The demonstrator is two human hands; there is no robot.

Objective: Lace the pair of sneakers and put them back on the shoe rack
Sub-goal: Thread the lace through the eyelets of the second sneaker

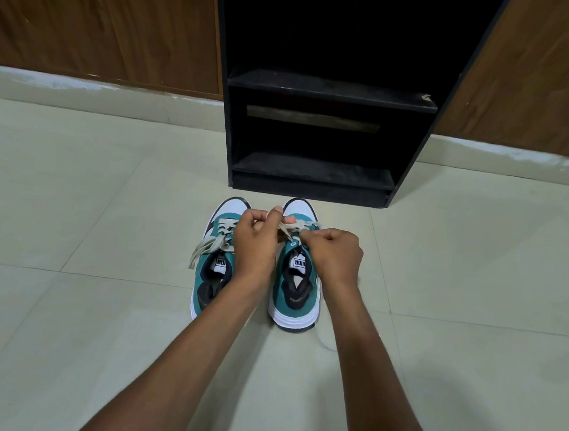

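Observation:
Two teal and white sneakers stand side by side on the floor, toes toward the rack. The left sneaker has its beige laces tied, with loose ends trailing off to the left. Over the right sneaker, my left hand and my right hand both pinch its beige lace near the upper eyelets. A lace end lies on the floor by the right shoe's heel. The black shoe rack stands just beyond the toes, with no shoes on its visible shelves.
Pale floor tiles spread all around the shoes. Brown wooden panels flank the rack on both sides above a light skirting strip.

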